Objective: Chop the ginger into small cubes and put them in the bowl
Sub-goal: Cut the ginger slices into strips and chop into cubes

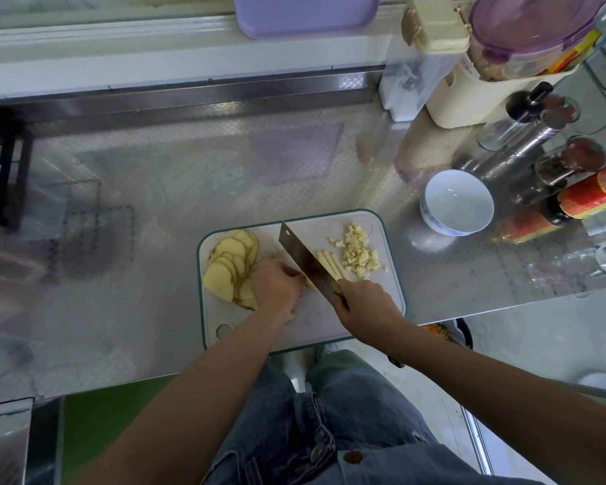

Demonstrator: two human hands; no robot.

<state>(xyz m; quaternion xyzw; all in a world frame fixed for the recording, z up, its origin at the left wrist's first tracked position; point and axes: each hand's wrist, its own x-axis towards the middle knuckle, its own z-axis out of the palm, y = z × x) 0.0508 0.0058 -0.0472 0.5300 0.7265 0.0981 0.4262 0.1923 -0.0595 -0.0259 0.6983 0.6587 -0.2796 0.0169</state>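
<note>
Denim-clad legs (347,414) fill the foreground, with both bare forearms reaching away over them to the white cutting board (392,285).

The right hand (364,302) is wrapped tight round the handle of a cleaver (305,255), knuckles up. The blade runs diagonally away from that grip, its edge down at the board. Pressed against the blade's far face from the strips, the left hand (277,285) has its fingers curled down over a ginger piece (311,284); only a yellow edge of it shows at the steel, so how thick it is I cannot tell.

Just on the knife hand's side of the blade lie a few long ginger strips (331,266), side by side and parallel to the blade. Beyond them, further from both hands, sits a loose heap of small ginger cubes (359,252), with a few strays round its edge. Out past the left hand, a fan of overlapping ginger slices (230,267) covers that end of the board.

Off the board, beyond the cubes, a white bowl (457,201) with blue markings stands on the steel counter (189,169), holding no ginger. Further out in that direction are a red-labelled sauce bottle (588,194), some glass shakers (525,127) and a cream container (469,96). A purple tray (305,15) leans at the back wall.
</note>
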